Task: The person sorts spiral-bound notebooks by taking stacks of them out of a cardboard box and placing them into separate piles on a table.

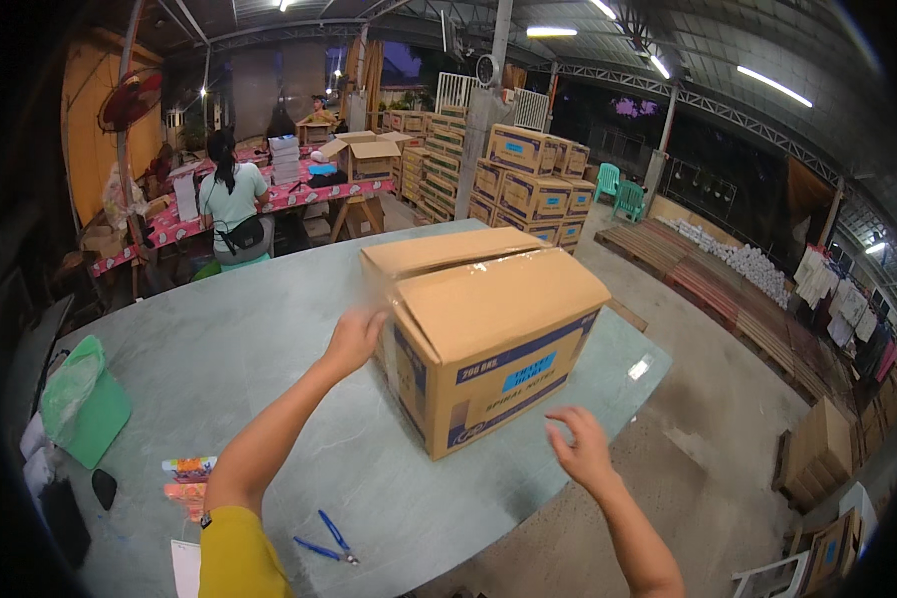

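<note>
A large brown cardboard box (503, 299) with blue printed bands and a bright blue label stands on the grey-green table. Its top flaps are folded down, a gap shows along the seam, and clear tape runs over part of it and down the left end. My left hand (352, 341) is at that left end, fingers stretched against the cardboard near the top edge; the fingertips are partly blurred. Off the box's lower right front, my right hand (580, 448) is held in the air, empty, with fingers bent and apart.
Blue-handled cutters (331, 541) lie near the table's front edge. At left are a green bin (85, 404), a dark mouse-like object (104, 488) and colourful packets (187, 473). Beyond, a person (234, 199) sits at a pink-covered table; stacked cartons (533, 189) stand behind the box.
</note>
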